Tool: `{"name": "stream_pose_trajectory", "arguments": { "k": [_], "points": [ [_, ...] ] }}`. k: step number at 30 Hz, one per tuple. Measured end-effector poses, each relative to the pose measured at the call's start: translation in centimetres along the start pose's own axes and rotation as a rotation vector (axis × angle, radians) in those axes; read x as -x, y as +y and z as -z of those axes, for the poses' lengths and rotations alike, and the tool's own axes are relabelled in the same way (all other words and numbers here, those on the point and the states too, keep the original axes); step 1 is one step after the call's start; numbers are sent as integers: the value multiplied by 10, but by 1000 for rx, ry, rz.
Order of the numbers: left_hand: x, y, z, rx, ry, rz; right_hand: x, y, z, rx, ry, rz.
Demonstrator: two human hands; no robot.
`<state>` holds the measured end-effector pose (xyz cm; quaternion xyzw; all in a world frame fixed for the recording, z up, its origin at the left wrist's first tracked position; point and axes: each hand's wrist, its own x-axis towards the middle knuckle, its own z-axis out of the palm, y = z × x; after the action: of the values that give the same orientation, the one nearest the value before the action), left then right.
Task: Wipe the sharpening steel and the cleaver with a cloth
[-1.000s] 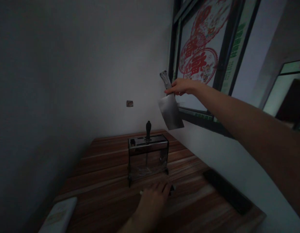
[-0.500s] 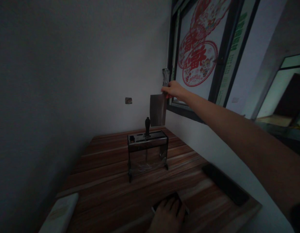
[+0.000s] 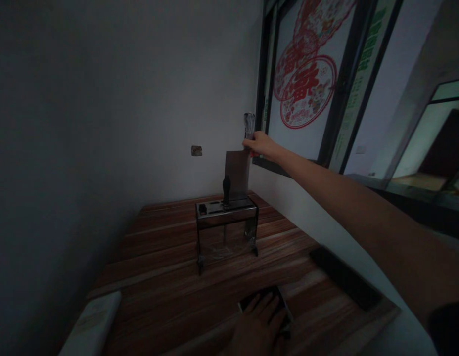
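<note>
My right hand (image 3: 259,144) is closed around the handle of a cleaver (image 3: 238,168), which hangs upright with its broad blade pointing down. The blade's lower edge meets the top of a metal knife rack (image 3: 227,215) at its back; whether it has entered a slot I cannot tell. Another knife, with a black handle (image 3: 226,189), stands in the rack in front of the blade. Low in the view, my left hand (image 3: 259,316) lies flat, fingers spread, on a dark flat square thing (image 3: 283,304) with a pale edge; its kind is unclear.
The rack stands on a wood-grain table (image 3: 159,262) in a wall corner. A white slab (image 3: 90,324) lies at the left edge, a long black flat object (image 3: 344,277) along the right wall. A window with red decorations (image 3: 307,91) is at the upper right.
My right hand has lowered the cleaver and shifted it slightly left, so its blade has come down to the rack's top. My left hand stays on the dark square thing, fingers slightly more spread.
</note>
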<state>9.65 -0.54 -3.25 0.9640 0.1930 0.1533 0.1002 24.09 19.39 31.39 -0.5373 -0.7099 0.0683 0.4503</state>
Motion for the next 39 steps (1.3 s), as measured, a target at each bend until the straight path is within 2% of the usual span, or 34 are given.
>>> {"name": "stream_pose_trajectory", "arguments": {
  "k": [8, 16, 20, 25, 32, 39],
  "points": [
    [0, 2, 4, 13, -11, 11, -2, 3, -4, -25, -6, 7],
    [0, -1, -2, 36, 19, 16, 1, 1, -9, -25, -26, -7],
    [0, -1, -1, 42, -7, 18, 3, 6, -13, -14, -27, -30],
    [0, -2, -1, 54, -24, 19, 11, 22, -28, 1, -54, -62],
    [0, 1, 5, 89, -53, 29, 37, 51, -56, 25, -121, -91],
    [-2, 1, 5, 81, -51, 43, 54, 76, -72, 57, -172, -91]
  ]
}}
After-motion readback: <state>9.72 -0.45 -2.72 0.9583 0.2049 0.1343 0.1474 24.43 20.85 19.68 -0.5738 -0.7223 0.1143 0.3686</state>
